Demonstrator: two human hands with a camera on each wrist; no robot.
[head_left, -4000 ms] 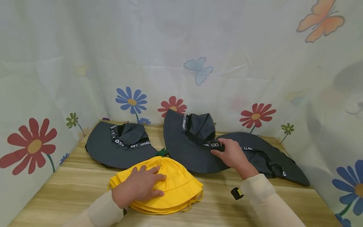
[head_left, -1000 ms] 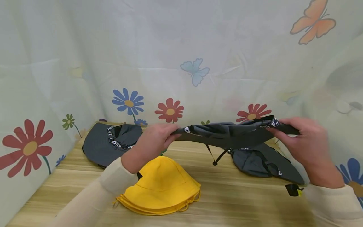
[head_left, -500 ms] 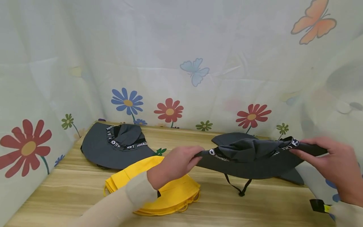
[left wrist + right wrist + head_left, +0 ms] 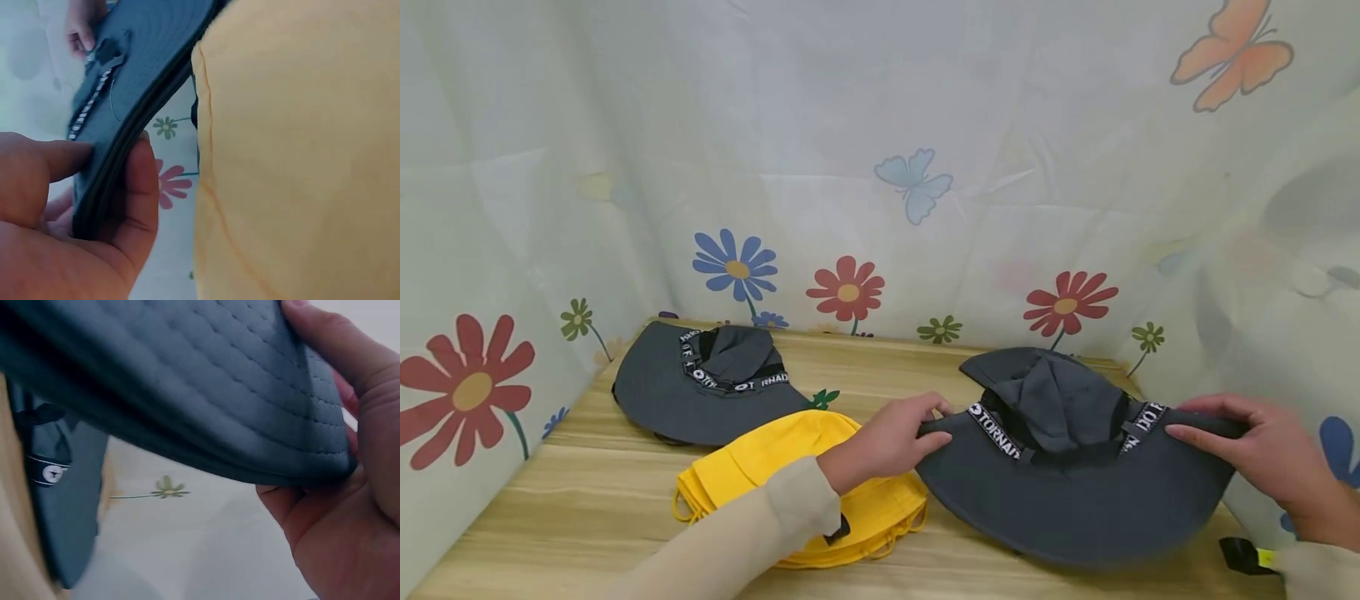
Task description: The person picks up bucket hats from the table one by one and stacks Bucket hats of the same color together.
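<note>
Dk-grey wide-brim sun hat [image 4: 1075, 508] is slung betw. both hands: L hand [image 4: 898, 437] clamped on the brim edge nearest it, thumb on top, fingers curled under; R hand [image 4: 1262, 454] has the opp. edge pinched the same way. Crown slumps in the middle; lettered band shows nr each hand. Brim edge looks layered in the L wrist view; can't tell if it's 1 hat or more. Also can't tell if the underside touches the table.

Risks (my guess): both grips are only at the rim, so if one slips, that side prob. drops & the soft crown folds worse. Lowering straight down could crumple the 2nd grey hat [image 4: 996, 365], which shows just beyond the held one, betw. the hands & partly hidden by it. L forearm crosses over the yellow hat stack [image 4: 808, 467]; a low sweep of the sleeve [image 4: 801, 504] could drag/skew it, cords esp.

Around: green leaf topper [image 4: 823, 400] just past L hand, on its outer side; 3rd grey hat [image 4: 700, 392] farther out that way, on the wood-grain table [image 4: 587, 483]. Floral curtain [image 4: 1000, 208] beyond both hands & close past R hand, so little room that side.
</note>
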